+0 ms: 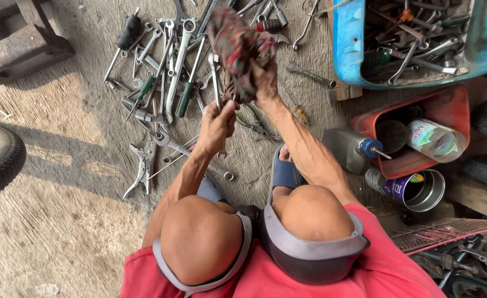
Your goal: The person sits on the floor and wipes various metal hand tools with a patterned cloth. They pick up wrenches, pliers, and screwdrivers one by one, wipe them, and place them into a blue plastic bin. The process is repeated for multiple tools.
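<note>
A person squats on a rough concrete floor (pixel 61 221), knees bare and red shorts showing at the bottom of the view, wiping a tool. The left hand (pixel 217 126) is closed around the lower end of a slim metal wrench (pixel 215 77), which stands nearly upright in front of the knees. The right hand (pixel 265 77) is clenched on a crumpled red patterned rag (pixel 237 44), bunched just beside the wrench's upper shaft and rising above both fists (whether cloth and steel actually touch cannot be told from this angle).

Beyond the hands, a heap of spanners and wrenches (pixel 169 72) lies spread over the floor, with a green-handled screwdriver (pixel 184 99) among them and a black-handled screwdriver (pixel 126 34) at the heap's far left edge. A pair of locking pliers (pixel 143 165) rests apart, nearer the left knee. A blue sandal (pixel 284 172) covers the right foot.

To the right, a blue plastic tray (pixel 344 38) holds more loose tools; below it a red tray (pixel 453 105) contains a clear plastic bottle (pixel 436 139) on its side. A grey oil bottle with a blue nozzle (pixel 349 148) lies just beside the red tray, and an open metal tin (pixel 420 190) sits near it. Part of a black tyre (pixel 1 157) shows at the left edge.
</note>
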